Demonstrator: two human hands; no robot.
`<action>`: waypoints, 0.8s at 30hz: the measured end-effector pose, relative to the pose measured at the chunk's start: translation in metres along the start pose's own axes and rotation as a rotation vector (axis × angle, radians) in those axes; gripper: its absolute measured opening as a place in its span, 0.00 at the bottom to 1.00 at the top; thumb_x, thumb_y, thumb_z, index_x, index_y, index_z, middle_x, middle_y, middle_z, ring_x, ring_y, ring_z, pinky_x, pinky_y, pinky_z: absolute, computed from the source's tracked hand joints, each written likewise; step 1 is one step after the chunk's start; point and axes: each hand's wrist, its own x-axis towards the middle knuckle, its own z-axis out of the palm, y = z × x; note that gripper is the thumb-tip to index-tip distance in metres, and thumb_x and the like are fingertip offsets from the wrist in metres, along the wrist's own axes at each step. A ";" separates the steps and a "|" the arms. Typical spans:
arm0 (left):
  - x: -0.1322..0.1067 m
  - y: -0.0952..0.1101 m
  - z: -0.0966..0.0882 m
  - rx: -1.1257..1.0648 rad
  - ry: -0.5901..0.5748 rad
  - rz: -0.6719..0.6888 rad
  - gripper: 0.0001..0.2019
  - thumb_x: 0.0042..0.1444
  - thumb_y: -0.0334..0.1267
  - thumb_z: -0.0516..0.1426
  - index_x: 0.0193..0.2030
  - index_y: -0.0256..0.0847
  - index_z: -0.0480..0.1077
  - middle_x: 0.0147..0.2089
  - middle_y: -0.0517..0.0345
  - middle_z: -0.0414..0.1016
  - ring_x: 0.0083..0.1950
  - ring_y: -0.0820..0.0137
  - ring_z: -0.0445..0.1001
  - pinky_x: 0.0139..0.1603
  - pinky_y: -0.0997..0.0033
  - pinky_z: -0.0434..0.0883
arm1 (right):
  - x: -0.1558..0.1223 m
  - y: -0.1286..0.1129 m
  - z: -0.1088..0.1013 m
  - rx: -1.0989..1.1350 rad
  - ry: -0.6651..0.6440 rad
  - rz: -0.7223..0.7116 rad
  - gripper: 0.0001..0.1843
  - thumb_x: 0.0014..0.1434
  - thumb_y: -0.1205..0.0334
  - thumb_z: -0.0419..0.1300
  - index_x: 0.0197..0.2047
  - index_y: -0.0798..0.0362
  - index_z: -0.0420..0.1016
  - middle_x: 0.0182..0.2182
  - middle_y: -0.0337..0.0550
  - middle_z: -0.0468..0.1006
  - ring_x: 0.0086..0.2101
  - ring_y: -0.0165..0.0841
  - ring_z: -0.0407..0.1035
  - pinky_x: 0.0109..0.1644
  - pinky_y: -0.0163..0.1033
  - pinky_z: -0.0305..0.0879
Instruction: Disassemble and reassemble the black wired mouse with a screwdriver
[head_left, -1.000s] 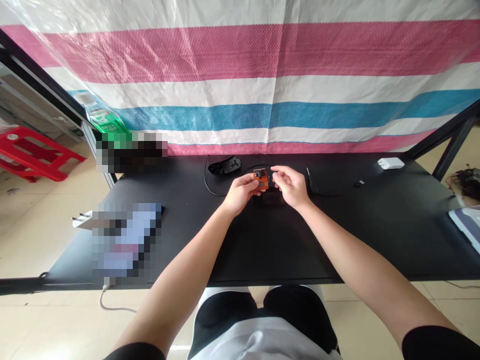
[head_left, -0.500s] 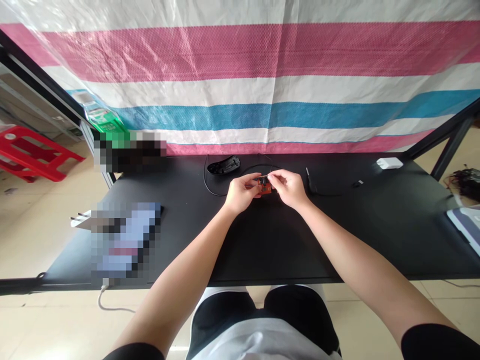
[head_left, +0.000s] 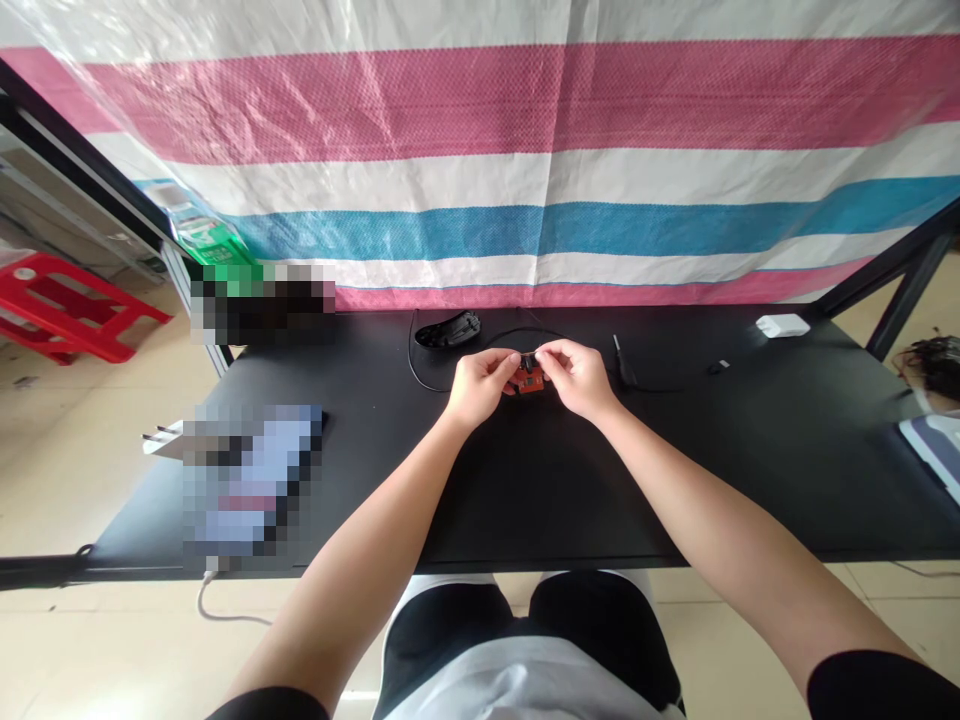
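Between my hands is a small orange circuit board (head_left: 531,381) with dark parts on it, near the back middle of the black table. My left hand (head_left: 484,384) grips the board's left side, thumb on top and fingers partly hidden below. At the board's upper right, my right hand (head_left: 576,375) is closed in a pinch; what lies between thumb and forefinger is too small to make out, perhaps a thin wire. Just behind my left hand lies an open black mouse shell (head_left: 448,330). A black cable (head_left: 411,358) curves past it and runs behind my hands.
Right of my right hand lies a screwdriver (head_left: 622,362) with a dark handle. Farther right are a small black piece (head_left: 718,367) and a white charger (head_left: 782,326). A blurred phone (head_left: 262,480) lies at the left, a green-labelled bottle (head_left: 217,245) behind. Striped sheeting (head_left: 480,100) hangs along the back.
My left thumb has shifted up toward the board's top edge, uncovering more of the orange board. My right hand keeps its pinch in nearly the same place.
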 end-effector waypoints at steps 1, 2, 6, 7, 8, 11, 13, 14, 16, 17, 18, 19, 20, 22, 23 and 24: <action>0.000 0.000 -0.001 0.015 0.007 0.006 0.20 0.52 0.52 0.62 0.37 0.34 0.78 0.28 0.53 0.78 0.27 0.68 0.75 0.28 0.70 0.73 | 0.000 0.000 0.000 0.006 -0.006 -0.006 0.18 0.60 0.45 0.59 0.33 0.52 0.76 0.26 0.42 0.79 0.28 0.34 0.74 0.35 0.40 0.70; 0.000 0.001 -0.001 0.042 0.016 0.016 0.18 0.52 0.50 0.61 0.37 0.34 0.77 0.27 0.54 0.77 0.26 0.69 0.74 0.28 0.70 0.72 | 0.000 0.000 0.001 0.011 -0.010 -0.011 0.18 0.60 0.45 0.59 0.33 0.52 0.76 0.26 0.42 0.79 0.28 0.34 0.74 0.35 0.40 0.70; -0.004 0.006 -0.002 0.212 0.053 0.081 0.13 0.56 0.45 0.58 0.34 0.35 0.77 0.23 0.59 0.74 0.22 0.73 0.68 0.26 0.74 0.66 | -0.001 0.001 0.003 0.020 -0.011 0.005 0.20 0.59 0.43 0.60 0.34 0.53 0.76 0.27 0.43 0.79 0.28 0.34 0.73 0.33 0.39 0.69; -0.004 0.007 -0.002 0.243 0.066 0.096 0.13 0.56 0.44 0.57 0.34 0.36 0.77 0.23 0.60 0.74 0.22 0.74 0.67 0.26 0.74 0.64 | -0.002 0.002 0.003 0.031 -0.015 0.017 0.21 0.59 0.42 0.60 0.35 0.53 0.77 0.27 0.43 0.79 0.28 0.34 0.73 0.32 0.39 0.69; -0.005 0.008 -0.002 0.263 0.080 0.108 0.13 0.57 0.43 0.57 0.34 0.36 0.77 0.23 0.60 0.74 0.23 0.73 0.67 0.26 0.74 0.64 | -0.002 0.003 0.003 0.048 -0.023 0.028 0.21 0.58 0.41 0.60 0.37 0.53 0.77 0.28 0.43 0.80 0.28 0.34 0.74 0.32 0.39 0.70; -0.006 0.010 -0.001 0.277 0.107 0.129 0.12 0.56 0.42 0.57 0.33 0.36 0.78 0.25 0.59 0.76 0.25 0.72 0.70 0.28 0.74 0.64 | -0.003 0.004 0.005 0.095 -0.056 0.049 0.23 0.54 0.41 0.64 0.40 0.53 0.76 0.30 0.44 0.80 0.30 0.34 0.75 0.33 0.39 0.71; -0.007 0.010 -0.001 0.278 0.102 0.137 0.12 0.57 0.42 0.57 0.33 0.37 0.78 0.26 0.58 0.77 0.26 0.71 0.72 0.29 0.74 0.66 | -0.004 0.004 0.005 0.105 -0.052 0.054 0.23 0.51 0.42 0.67 0.40 0.53 0.76 0.30 0.43 0.80 0.29 0.34 0.75 0.33 0.39 0.72; -0.007 0.009 -0.001 0.272 0.095 0.138 0.12 0.57 0.42 0.57 0.34 0.37 0.78 0.27 0.58 0.78 0.27 0.70 0.72 0.30 0.74 0.66 | -0.004 0.004 0.005 0.110 -0.046 0.057 0.23 0.50 0.42 0.68 0.39 0.53 0.76 0.29 0.42 0.79 0.29 0.34 0.74 0.33 0.39 0.72; -0.006 0.007 -0.002 0.244 0.080 0.132 0.13 0.57 0.43 0.57 0.36 0.37 0.79 0.27 0.57 0.79 0.28 0.69 0.74 0.31 0.73 0.68 | -0.004 0.003 0.006 0.126 -0.035 0.065 0.23 0.49 0.43 0.68 0.38 0.52 0.75 0.28 0.42 0.79 0.28 0.33 0.74 0.33 0.39 0.72; -0.006 0.006 -0.002 0.224 0.073 0.125 0.13 0.57 0.43 0.57 0.37 0.37 0.79 0.28 0.57 0.79 0.28 0.69 0.74 0.32 0.73 0.68 | -0.004 0.003 0.006 0.135 -0.033 0.070 0.23 0.49 0.42 0.69 0.38 0.52 0.75 0.28 0.42 0.79 0.28 0.33 0.74 0.33 0.39 0.73; -0.006 0.005 -0.002 0.206 0.066 0.118 0.13 0.57 0.44 0.58 0.38 0.36 0.79 0.28 0.56 0.79 0.28 0.69 0.74 0.32 0.72 0.69 | -0.003 0.003 0.006 0.142 -0.034 0.076 0.23 0.49 0.42 0.68 0.38 0.52 0.75 0.29 0.42 0.79 0.29 0.33 0.74 0.33 0.39 0.73; -0.006 0.004 -0.002 0.192 0.063 0.115 0.14 0.57 0.44 0.58 0.39 0.36 0.79 0.29 0.56 0.79 0.28 0.68 0.75 0.32 0.72 0.70 | -0.003 0.004 0.006 0.149 -0.036 0.082 0.24 0.49 0.42 0.68 0.39 0.52 0.75 0.29 0.42 0.79 0.29 0.33 0.74 0.33 0.39 0.73; -0.006 0.003 -0.003 0.183 0.064 0.117 0.14 0.57 0.44 0.58 0.40 0.36 0.79 0.29 0.55 0.80 0.29 0.68 0.75 0.33 0.71 0.70 | -0.003 0.004 0.005 0.154 -0.041 0.088 0.24 0.49 0.41 0.68 0.40 0.52 0.75 0.29 0.42 0.79 0.29 0.33 0.74 0.33 0.39 0.73; -0.005 0.002 -0.002 0.167 0.068 0.127 0.14 0.57 0.44 0.58 0.41 0.36 0.79 0.31 0.54 0.80 0.30 0.67 0.76 0.34 0.70 0.72 | -0.002 0.005 0.005 0.158 -0.065 0.098 0.25 0.50 0.41 0.67 0.41 0.53 0.76 0.29 0.42 0.78 0.29 0.33 0.74 0.33 0.39 0.73; -0.005 0.001 -0.002 0.156 0.067 0.131 0.14 0.57 0.44 0.58 0.41 0.36 0.79 0.32 0.53 0.81 0.31 0.67 0.76 0.34 0.70 0.72 | -0.002 0.005 0.004 0.159 -0.081 0.101 0.25 0.50 0.41 0.67 0.42 0.53 0.76 0.29 0.42 0.78 0.29 0.33 0.74 0.33 0.39 0.74; -0.005 0.001 -0.002 0.145 0.062 0.131 0.14 0.57 0.44 0.58 0.41 0.36 0.79 0.32 0.53 0.81 0.31 0.67 0.77 0.34 0.70 0.73 | -0.002 0.005 0.003 0.162 -0.098 0.102 0.24 0.51 0.42 0.67 0.42 0.53 0.77 0.29 0.42 0.78 0.29 0.33 0.74 0.34 0.39 0.74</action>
